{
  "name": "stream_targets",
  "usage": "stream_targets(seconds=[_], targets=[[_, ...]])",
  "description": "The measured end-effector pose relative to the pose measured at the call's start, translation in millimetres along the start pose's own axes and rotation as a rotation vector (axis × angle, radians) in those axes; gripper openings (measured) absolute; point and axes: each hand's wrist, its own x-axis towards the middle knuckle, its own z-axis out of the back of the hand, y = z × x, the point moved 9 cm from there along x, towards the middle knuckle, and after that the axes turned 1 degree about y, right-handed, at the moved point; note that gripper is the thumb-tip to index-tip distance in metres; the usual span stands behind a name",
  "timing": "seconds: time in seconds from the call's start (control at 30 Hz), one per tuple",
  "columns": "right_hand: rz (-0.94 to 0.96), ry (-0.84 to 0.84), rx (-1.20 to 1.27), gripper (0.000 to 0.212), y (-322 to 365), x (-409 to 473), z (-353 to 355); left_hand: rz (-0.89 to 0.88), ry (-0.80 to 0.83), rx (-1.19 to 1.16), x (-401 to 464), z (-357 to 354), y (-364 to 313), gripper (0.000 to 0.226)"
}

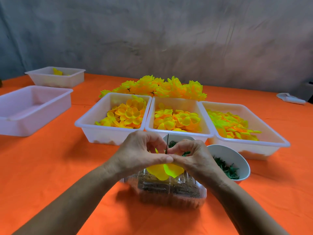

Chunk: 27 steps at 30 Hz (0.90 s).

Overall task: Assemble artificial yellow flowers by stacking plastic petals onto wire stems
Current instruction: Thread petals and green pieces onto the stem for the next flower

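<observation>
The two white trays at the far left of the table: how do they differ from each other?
The nearer left tray looks larger and holds nothing that shows; the farther left tray looks smaller and holds a few yellow petals. The nearer tray is cut off by the left edge of the picture; the farther tray is wholly in view. Both are white, rectangular plastic trays standing on the orange table.
</observation>
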Motion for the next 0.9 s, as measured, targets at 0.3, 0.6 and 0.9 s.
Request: stream_targets(seconds=[0.3, 0.6, 0.9], targets=[[-0.087, 0.014, 0.124, 0.014, -13, 0, 0, 0.001, -0.085, -0.191, 6, -6, 20, 0.018], [-0.171, 0.259, 0.238, 0.017, -15, 5, 0, -0.066, -0.087, -0.259, 6, -10, 28, 0.018], [-0.233, -0.555, -0.634, 0.018, -81, 67, 180, -0.086, -0.076, -0.214, 13, -8, 27, 0.027]])
